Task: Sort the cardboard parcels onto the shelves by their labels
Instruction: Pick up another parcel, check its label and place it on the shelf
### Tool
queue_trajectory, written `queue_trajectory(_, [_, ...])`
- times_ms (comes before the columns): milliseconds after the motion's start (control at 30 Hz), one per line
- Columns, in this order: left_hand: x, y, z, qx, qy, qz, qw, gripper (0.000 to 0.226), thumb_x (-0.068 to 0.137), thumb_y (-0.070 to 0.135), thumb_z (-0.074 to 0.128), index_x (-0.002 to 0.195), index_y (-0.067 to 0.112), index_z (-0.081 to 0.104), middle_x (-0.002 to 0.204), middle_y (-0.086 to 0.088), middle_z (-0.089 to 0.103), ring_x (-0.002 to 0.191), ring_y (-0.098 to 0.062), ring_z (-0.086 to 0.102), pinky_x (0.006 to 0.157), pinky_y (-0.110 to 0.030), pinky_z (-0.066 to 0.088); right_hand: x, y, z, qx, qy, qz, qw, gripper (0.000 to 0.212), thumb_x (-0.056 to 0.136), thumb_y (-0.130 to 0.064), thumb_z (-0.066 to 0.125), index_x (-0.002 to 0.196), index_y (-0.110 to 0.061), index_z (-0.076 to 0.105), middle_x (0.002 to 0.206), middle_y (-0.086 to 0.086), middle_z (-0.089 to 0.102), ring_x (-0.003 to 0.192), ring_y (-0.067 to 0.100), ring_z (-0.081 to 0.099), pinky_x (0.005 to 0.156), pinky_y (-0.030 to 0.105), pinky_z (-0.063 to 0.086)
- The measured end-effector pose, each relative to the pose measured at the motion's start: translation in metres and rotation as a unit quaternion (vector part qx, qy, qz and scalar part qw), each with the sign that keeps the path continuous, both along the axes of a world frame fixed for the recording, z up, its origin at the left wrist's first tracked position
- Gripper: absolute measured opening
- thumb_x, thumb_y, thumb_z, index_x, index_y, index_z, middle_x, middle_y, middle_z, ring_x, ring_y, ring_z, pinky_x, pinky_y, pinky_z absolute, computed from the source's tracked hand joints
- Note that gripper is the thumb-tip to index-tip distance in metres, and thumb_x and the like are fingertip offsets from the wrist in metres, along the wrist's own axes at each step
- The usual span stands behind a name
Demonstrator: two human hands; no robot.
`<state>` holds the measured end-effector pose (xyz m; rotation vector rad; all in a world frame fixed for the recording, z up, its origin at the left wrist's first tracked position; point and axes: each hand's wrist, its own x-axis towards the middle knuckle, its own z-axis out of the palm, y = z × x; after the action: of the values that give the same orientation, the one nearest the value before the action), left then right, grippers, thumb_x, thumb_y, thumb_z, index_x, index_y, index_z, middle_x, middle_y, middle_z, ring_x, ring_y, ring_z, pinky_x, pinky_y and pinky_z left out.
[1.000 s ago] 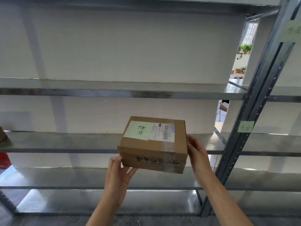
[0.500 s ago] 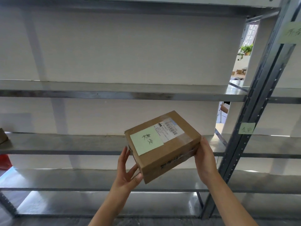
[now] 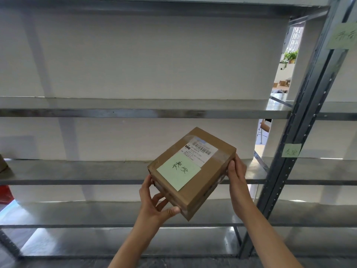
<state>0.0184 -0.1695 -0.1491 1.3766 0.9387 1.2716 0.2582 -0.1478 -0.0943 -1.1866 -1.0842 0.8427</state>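
Observation:
A brown cardboard parcel (image 3: 204, 176) hangs in the air in front of the metal shelves, tilted with its top face toward me. A green handwritten note (image 3: 178, 170) and a white barcode label (image 3: 201, 149) are stuck on that face. My left hand (image 3: 156, 206) grips its lower left corner, thumb on the front edge. My right hand (image 3: 236, 176) holds its right side, thumb on the edge. A green tag (image 3: 291, 150) with similar writing sticks to the grey upright post (image 3: 301, 132) at the height of the middle shelf (image 3: 77, 171).
Another green tag (image 3: 342, 36) sits higher on the post. A corner of a second cardboard box (image 3: 2, 164) shows at the far left of the middle shelf. Something red (image 3: 5, 194) lies low at the left. Upper shelf (image 3: 135, 110) and lower shelf (image 3: 96, 213) span the view.
The parcel has been turned clockwise and tipped so its labelled face points at me. Both hands shifted with it, the left one lower under the corner.

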Motion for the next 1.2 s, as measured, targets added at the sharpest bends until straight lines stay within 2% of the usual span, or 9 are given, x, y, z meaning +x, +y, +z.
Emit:
queue_trajectory(133, [0.004,0.0,0.005,0.002,-0.019,0.003,1.0,0.117,0.049,0.025,0.102,0.139,0.047,0.03,0.149,0.008,0.036,0.123,-0.013,0.063,0.107,-0.046,0.052,0.001,-0.001,0.001,0.02,-0.025,-0.006,0.999,0.053,0.103,-0.05,0.031,0.154,-0.05,0.015,0.16,-0.019,0.021,0.149,0.012,0.025,0.117,0.042,0.024])
queue_trajectory(300, [0.018,-0.001,0.019,0.03,-0.025,0.028,0.999,0.089,0.075,-0.01,0.081,0.131,0.041,0.034,0.141,0.007,0.044,0.116,-0.004,0.065,0.089,-0.025,0.06,-0.018,-0.01,0.009,0.049,-0.071,0.047,0.995,0.048,0.105,-0.035,0.035,0.151,-0.046,0.024,0.159,-0.018,0.031,0.145,0.002,0.029,0.121,0.033,0.028])
queue_trajectory(400, [0.017,-0.002,0.027,0.039,-0.013,0.009,0.999,0.083,0.08,0.004,0.082,0.132,0.047,0.032,0.134,0.011,0.053,0.117,0.0,0.062,0.089,-0.024,0.058,-0.024,-0.015,0.013,0.033,-0.049,0.058,0.997,0.043,0.105,-0.038,0.033,0.145,-0.052,0.027,0.152,-0.026,0.034,0.14,-0.003,0.029,0.118,0.03,0.025])
queue_trajectory(533, [0.01,0.003,0.044,-0.058,-0.071,-0.009,0.996,0.03,0.097,0.05,0.055,0.123,0.036,0.049,0.136,-0.004,0.055,0.119,-0.021,0.061,0.095,-0.039,0.057,-0.012,-0.017,0.006,0.027,-0.004,0.075,0.997,0.043,0.107,-0.038,0.039,0.146,-0.056,0.036,0.151,-0.023,0.046,0.142,0.003,0.04,0.12,0.041,0.032])
queue_trajectory(633, [0.006,0.004,0.051,-0.08,-0.111,0.006,0.991,0.056,0.1,0.064,0.031,0.104,0.016,0.06,0.127,-0.012,0.067,0.117,-0.032,0.063,0.095,-0.042,0.054,-0.007,-0.02,0.003,0.043,0.03,0.105,0.993,0.045,0.107,-0.022,0.043,0.146,-0.043,0.042,0.148,-0.016,0.053,0.139,0.01,0.048,0.117,0.051,0.037])
queue_trajectory(733, [0.005,0.001,0.054,-0.07,-0.091,0.018,0.993,0.041,0.095,0.053,0.042,0.093,0.019,0.065,0.103,-0.007,0.077,0.115,-0.036,0.064,0.103,-0.05,0.05,-0.007,-0.023,0.007,0.069,0.04,0.13,0.988,0.049,0.105,-0.011,0.046,0.149,-0.031,0.039,0.153,-0.012,0.047,0.145,0.012,0.041,0.119,0.054,0.033])
queue_trajectory(833, [0.008,0.0,0.052,-0.043,-0.087,0.021,0.995,0.038,0.09,0.05,0.05,0.112,0.021,0.059,0.113,-0.009,0.074,0.121,-0.039,0.062,0.108,-0.055,0.047,-0.008,-0.022,0.012,0.072,0.046,0.118,0.989,0.048,0.106,-0.014,0.045,0.147,-0.038,0.04,0.158,-0.011,0.041,0.146,0.015,0.039,0.117,0.056,0.035])
queue_trajectory(967, [0.018,-0.004,0.057,-0.003,-0.043,0.004,0.999,0.05,0.097,0.062,0.045,0.143,0.043,0.048,0.141,0.007,0.063,0.137,-0.019,0.054,0.118,-0.053,0.037,-0.017,-0.027,0.022,0.056,0.09,0.087,0.991,0.044,0.107,-0.018,0.042,0.138,-0.048,0.046,0.147,-0.007,0.054,0.133,0.021,0.056,0.106,0.056,0.048])
queue_trajectory(1200, [0.029,-0.011,0.054,0.008,-0.007,-0.007,1.0,0.049,0.1,0.059,0.037,0.146,0.044,0.045,0.144,0.008,0.061,0.138,-0.015,0.052,0.119,-0.051,0.035,-0.017,-0.039,0.035,0.067,0.12,0.064,0.988,0.034,0.105,-0.042,0.037,0.137,-0.043,0.05,0.139,-0.004,0.06,0.127,0.02,0.06,0.105,0.047,0.05])
